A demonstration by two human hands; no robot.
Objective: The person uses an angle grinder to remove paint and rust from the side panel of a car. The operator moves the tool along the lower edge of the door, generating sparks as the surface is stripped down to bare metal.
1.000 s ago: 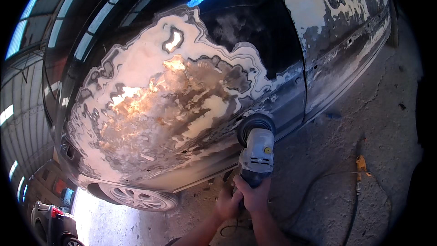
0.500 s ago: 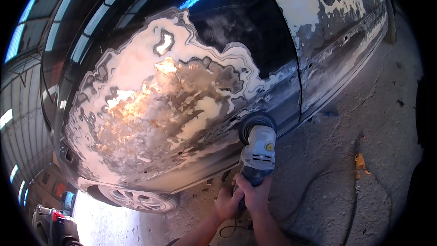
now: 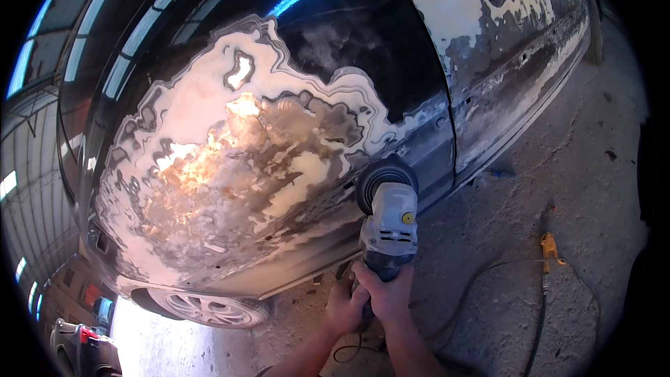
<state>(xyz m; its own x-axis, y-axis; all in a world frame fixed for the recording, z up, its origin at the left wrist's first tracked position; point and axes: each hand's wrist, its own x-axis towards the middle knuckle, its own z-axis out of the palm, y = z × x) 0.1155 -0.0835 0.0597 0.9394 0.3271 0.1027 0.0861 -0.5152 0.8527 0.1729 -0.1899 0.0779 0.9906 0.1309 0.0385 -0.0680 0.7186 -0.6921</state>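
Note:
A grey angle grinder (image 3: 388, 222) with a dark round disc guard presses against the lower edge of a black car door panel (image 3: 230, 188) that is sanded to bare metal and pale filler. My right hand (image 3: 388, 292) wraps the grinder's rear handle. My left hand (image 3: 345, 305) grips beside it, just below and to the left. The disc touches the panel near the seam between two doors.
A wheel with a silver rim (image 3: 209, 307) shows under the car at lower left. A black cable and an orange-tipped hose (image 3: 548, 248) lie on the dusty concrete floor at right. A second sanded door (image 3: 502, 42) extends to the upper right.
The grinder and both hands have shifted very slightly along the panel's lower edge; the grip is the same.

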